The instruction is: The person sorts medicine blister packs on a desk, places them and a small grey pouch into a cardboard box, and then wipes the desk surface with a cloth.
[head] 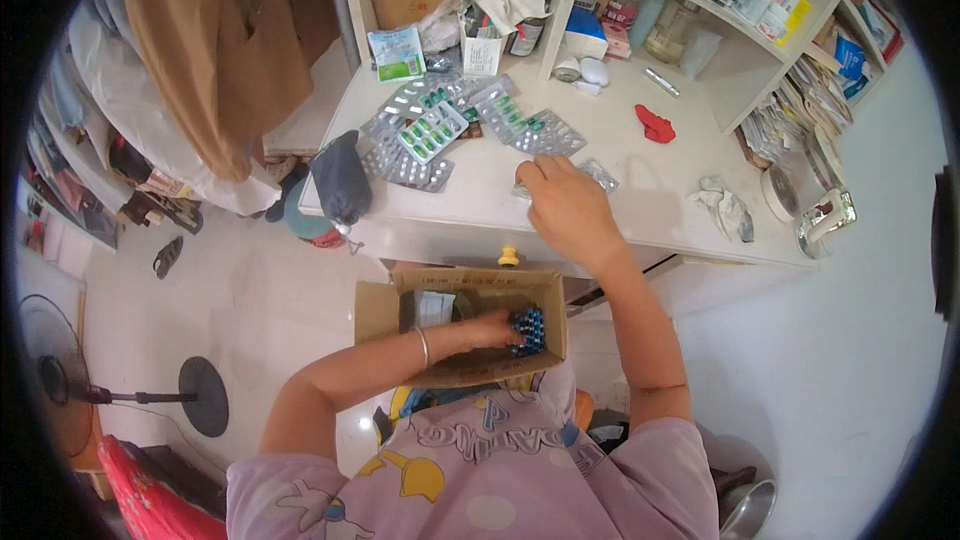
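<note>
My left hand (495, 331) reaches into an open cardboard box (480, 281) on my lap. It grips blister packs of blue capsules (530, 331) at the box's right end. Over the desk's front edge, my right hand (562, 202) bends down with curled fingers. Silvery blister packs (602, 175) show beside it, and the back of the hand hides whatever its fingertips touch. Further back lies a loose pile of blister packs (420, 174), topped by a white tray of green capsules (433, 132). A pale sachet (435, 309) sits in the box's left part.
A dark drawstring pouch (341, 180) stands at the desk's left corner. On the white desk (645, 202) lie a red crumpled item (655, 124) and crumpled white plastic (724, 206). Shelves (757, 30) with bottles rise behind. A yellow drawer knob (508, 256) juts out near the box.
</note>
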